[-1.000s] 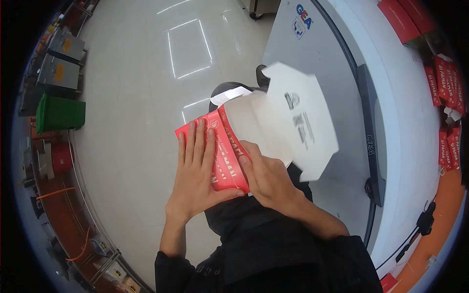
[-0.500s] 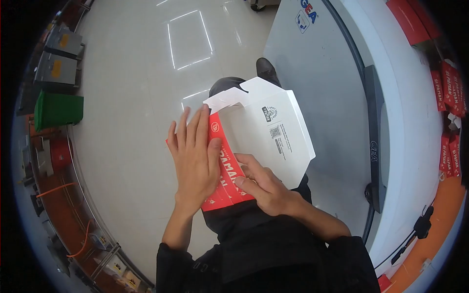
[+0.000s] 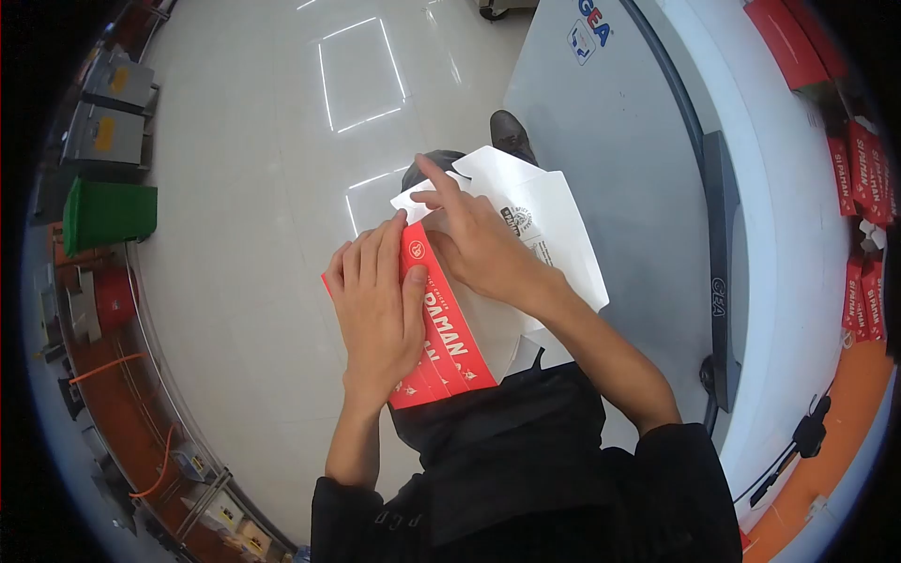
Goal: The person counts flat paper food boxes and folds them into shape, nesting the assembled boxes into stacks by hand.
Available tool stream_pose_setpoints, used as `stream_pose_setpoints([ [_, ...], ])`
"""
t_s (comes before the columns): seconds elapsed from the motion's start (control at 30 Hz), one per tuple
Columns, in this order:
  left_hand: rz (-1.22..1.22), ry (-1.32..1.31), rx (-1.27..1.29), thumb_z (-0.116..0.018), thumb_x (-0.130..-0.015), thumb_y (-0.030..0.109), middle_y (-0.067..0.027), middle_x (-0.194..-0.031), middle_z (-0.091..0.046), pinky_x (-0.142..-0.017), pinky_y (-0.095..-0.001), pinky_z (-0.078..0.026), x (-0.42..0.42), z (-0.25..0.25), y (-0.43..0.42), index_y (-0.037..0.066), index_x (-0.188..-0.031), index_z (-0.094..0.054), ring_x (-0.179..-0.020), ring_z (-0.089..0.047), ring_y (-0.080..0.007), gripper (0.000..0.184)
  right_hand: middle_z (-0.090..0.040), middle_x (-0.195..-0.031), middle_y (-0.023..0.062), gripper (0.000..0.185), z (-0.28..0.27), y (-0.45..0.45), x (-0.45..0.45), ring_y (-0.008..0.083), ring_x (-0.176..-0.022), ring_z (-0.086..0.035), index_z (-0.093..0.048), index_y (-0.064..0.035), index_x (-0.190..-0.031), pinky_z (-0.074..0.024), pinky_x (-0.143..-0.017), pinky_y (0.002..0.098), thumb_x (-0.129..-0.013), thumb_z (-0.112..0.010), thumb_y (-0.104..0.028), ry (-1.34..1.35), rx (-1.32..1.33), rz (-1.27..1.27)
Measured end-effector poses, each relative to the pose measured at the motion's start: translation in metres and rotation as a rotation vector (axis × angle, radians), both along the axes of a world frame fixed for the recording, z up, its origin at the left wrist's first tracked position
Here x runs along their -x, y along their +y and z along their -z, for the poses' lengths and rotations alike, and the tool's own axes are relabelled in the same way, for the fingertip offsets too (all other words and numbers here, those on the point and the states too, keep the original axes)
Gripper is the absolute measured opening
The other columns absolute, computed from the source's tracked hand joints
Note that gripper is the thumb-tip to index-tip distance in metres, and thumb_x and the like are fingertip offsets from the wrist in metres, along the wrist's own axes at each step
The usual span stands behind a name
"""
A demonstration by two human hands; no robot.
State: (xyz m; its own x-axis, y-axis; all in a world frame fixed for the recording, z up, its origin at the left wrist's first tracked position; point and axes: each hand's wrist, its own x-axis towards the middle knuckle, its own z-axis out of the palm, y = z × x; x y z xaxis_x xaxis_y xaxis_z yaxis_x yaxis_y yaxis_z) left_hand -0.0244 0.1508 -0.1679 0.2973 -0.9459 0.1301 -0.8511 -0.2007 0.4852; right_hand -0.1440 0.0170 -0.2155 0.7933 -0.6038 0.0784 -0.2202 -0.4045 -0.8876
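Observation:
A takeaway cardboard box (image 3: 443,314), red with white lettering outside and white inside, rests on my lap, partly folded up. My left hand (image 3: 378,305) holds its red side, with fingers along the outside and the thumb near the upper edge. My right hand (image 3: 493,249) reaches over the box interior to the far corner. Its index finger is stretched out and the other visible finger is bent by the white corner flap (image 3: 405,200). The right thumb is partly hidden. The printed white lid panel (image 3: 572,235) lies opened out to the right, partly covered by my right forearm.
A grey chest with a dark handle (image 3: 721,216) stands close on my right. Red printed boxes (image 3: 868,174) are stacked beyond it. On the left are a green bin (image 3: 111,214) and metal shelving (image 3: 202,497). Shiny tiled floor (image 3: 253,188) stretches ahead.
My right hand has moved from the box's near corner up to its far corner flap. The near white flap now shows beside my apron. My left hand stays on the red side.

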Motion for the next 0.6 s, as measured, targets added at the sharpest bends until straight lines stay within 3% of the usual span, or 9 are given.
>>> stream_pose_setpoints([
  [0.03, -0.004, 0.002, 0.001, -0.049, -0.104, 0.023, -0.0165, -0.136, -0.056, -0.118, -0.0509, -0.025, 0.001, 0.001, 0.001, 0.002, -0.147, -0.049, -0.13, -0.048, -0.0328, 0.048, -0.065, -0.134, 0.0201, 0.073, -0.001, 0.002, 0.0, 0.0394, -0.122, -0.061, -0.027, -0.0049, -0.159, -0.0433, -0.106, 0.05, -0.097, -0.065, -0.007, -0.017, -0.034, 0.0],
  [0.13, 0.007, 0.002, 0.003, -0.05, -0.104, 0.024, -0.0162, -0.135, -0.056, -0.117, -0.0506, -0.026, 0.0, 0.0, 0.0, 0.002, -0.147, -0.049, -0.13, -0.048, -0.0325, 0.049, -0.068, -0.128, 0.019, 0.059, 0.007, 0.0, 0.005, 0.0385, -0.116, -0.063, -0.042, -0.0041, -0.149, -0.0465, -0.099, 0.0484, -0.095, -0.065, -0.002, -0.051, -0.065, 0.02],
  [0.23, 0.019, -0.01, -0.002, -0.051, -0.104, 0.025, -0.0161, -0.134, -0.057, -0.116, -0.0502, -0.026, 0.004, -0.003, -0.004, 0.002, -0.147, -0.049, -0.129, -0.048, -0.0326, 0.049, -0.069, -0.115, 0.017, 0.037, 0.017, -0.009, 0.008, 0.0378, -0.104, -0.064, -0.058, -0.0026, -0.126, -0.0488, -0.091, 0.0454, -0.091, -0.064, 0.004, 0.043, 0.294, -0.043],
  [0.33, 0.017, -0.031, 0.005, -0.052, -0.103, 0.025, -0.0159, -0.134, -0.056, -0.115, -0.05, -0.027, 0.006, -0.002, -0.005, 0.001, -0.147, -0.049, -0.128, -0.048, -0.0327, 0.05, -0.067, -0.102, 0.0149, 0.016, 0.014, -0.009, 0.003, 0.0377, -0.096, -0.062, -0.061, -0.0027, -0.106, -0.0488, -0.086, 0.0451, -0.09, -0.063, 0.002, 0.056, 0.294, -0.014],
  [0.43, 0.004, -0.043, 0.015, -0.053, -0.103, 0.025, -0.0158, -0.134, -0.056, -0.115, -0.0499, -0.028, 0.005, -0.002, -0.004, 0.001, -0.147, -0.049, -0.128, -0.049, -0.0327, 0.05, -0.07, -0.095, 0.0138, 0.021, -0.003, -0.015, 0.004, 0.0332, -0.098, -0.065, -0.061, 0.0003, -0.105, -0.049, -0.088, 0.0442, -0.085, -0.059, 0.007, 0.196, 0.366, -0.092],
  [0.53, -0.01, -0.047, 0.002, -0.054, -0.103, 0.026, -0.0158, -0.134, -0.056, -0.114, -0.0499, -0.028, 0.007, -0.003, -0.003, 0.0, -0.147, -0.049, -0.128, -0.048, -0.0329, 0.051, -0.07, -0.097, 0.0153, 0.018, -0.015, -0.027, 0.006, 0.035, -0.097, -0.066, -0.06, 0.0019, -0.103, -0.05, -0.087, 0.046, -0.086, -0.058, 0.007, 0.31, 0.495, -0.212],
  [0.6, -0.005, -0.048, -0.001, -0.054, -0.103, 0.026, -0.0158, -0.134, -0.056, -0.114, -0.0499, -0.029, 0.008, -0.002, -0.004, 0.0, -0.147, -0.048, -0.129, -0.048, -0.0331, 0.052, -0.07, -0.097, 0.0169, 0.016, -0.013, -0.032, 0.006, 0.0366, -0.096, -0.067, -0.06, 0.0018, -0.102, -0.0508, -0.085, 0.0468, -0.086, -0.059, 0.006, 0.266, 0.421, -0.229],
])
